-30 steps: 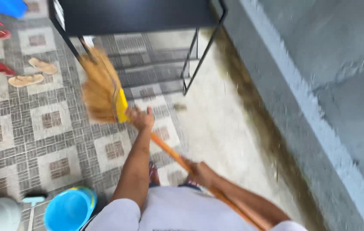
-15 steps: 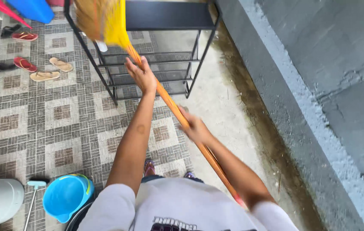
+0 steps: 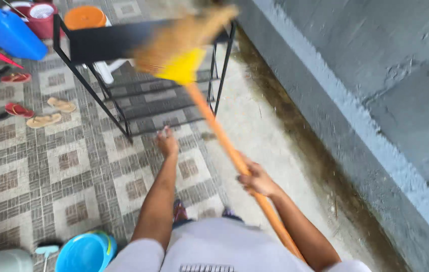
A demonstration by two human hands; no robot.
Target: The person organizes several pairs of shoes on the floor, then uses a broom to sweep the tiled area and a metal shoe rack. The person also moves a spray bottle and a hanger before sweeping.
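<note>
Broom [image 3: 209, 121] in right hand [image 3: 255, 179] grip

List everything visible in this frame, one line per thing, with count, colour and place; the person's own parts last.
broom: one, orange handle, yellow collar, straw head, raised over the rack
rack: one, black metal, top centre
sandals: several, tan, red and dark, left on the tiled floor
jug: one, blue, top left
bucket: one, orange, behind the rack
basket: one, red, top left
basin: one, blue, bottom left
wall: one, grey, right side
left hand: one, open, off the handle, empty
right hand: one, grip closed on the broom handle
</note>
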